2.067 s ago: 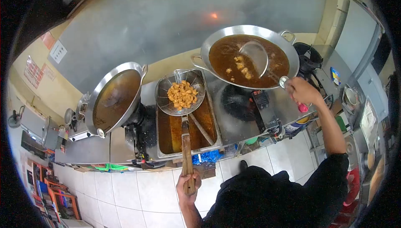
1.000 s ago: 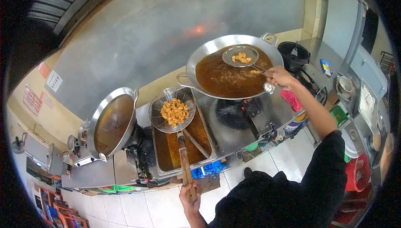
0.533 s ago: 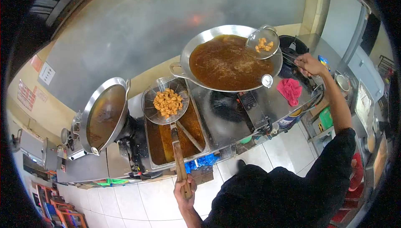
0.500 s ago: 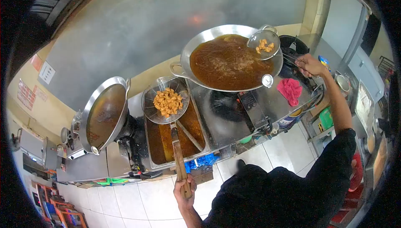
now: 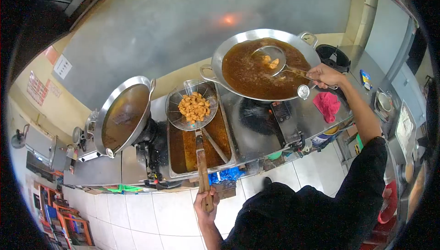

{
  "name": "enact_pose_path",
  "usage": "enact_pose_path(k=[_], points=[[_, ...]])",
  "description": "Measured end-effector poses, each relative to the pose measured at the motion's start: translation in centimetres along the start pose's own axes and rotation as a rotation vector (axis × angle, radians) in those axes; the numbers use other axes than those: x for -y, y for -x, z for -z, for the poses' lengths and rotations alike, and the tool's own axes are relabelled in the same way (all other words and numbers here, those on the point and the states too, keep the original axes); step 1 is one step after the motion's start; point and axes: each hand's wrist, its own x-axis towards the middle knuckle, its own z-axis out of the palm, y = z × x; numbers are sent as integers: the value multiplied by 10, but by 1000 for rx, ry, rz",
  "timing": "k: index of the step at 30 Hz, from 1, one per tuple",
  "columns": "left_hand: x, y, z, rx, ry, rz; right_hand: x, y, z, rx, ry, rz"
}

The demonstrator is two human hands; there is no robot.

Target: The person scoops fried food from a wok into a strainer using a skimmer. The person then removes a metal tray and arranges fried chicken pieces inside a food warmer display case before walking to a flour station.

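My left hand point(image 5: 205, 204) is closed round the wooden handle of a large wire strainer point(image 5: 174, 116). Its basket, heaped with golden-brown fried pieces point(image 5: 195, 107), is over a rectangular metal tray point(image 5: 172, 171) holding brown oil. My right hand point(image 5: 323, 76) grips the handle of a smaller strainer point(image 5: 278, 56). That basket is over the dark oil in the large wok point(image 5: 221, 50), with a few fried pieces point(image 5: 270, 62) in it. Whether its underside touches the oil, I cannot tell. Another metal handle point(image 5: 214, 144) leans in the tray.
A second wok point(image 5: 149, 108) with oil stands on the left. Near the large wok lie a pink cloth point(image 5: 327, 106) and a black round burner or pot point(image 5: 333, 57). A round dial point(image 5: 303, 92) is clipped to the wok's front rim. Blue plastic point(image 5: 227, 175) shows below the counter.
My right hand has moved the smaller strainer left and inward, from the wok's right rim to over the oil. Fewer pieces show in it. The larger strainer stays over the tray.
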Motion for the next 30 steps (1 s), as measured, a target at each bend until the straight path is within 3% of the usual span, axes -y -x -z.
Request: enact_pose_path(k=[8,14,21,26,29,30], points=[[4,1,-2,-35,-35,-32,28,-7,-30,67,-179,54],[0,8,-6,16,-64,-18,41,-12,-60,61,-131,128],[-4,24,-10,23,-11,-18,82,3,-155,110,-372,199],[-15,38,-16,18,12,-10,109,-1,-219,104,-61,315],[-20,48,-18,28,-19,-19,98,-24,-246,-65,381,669],[-21,53,-19,11,-35,-33,103,-25,-250,31,399,522]])
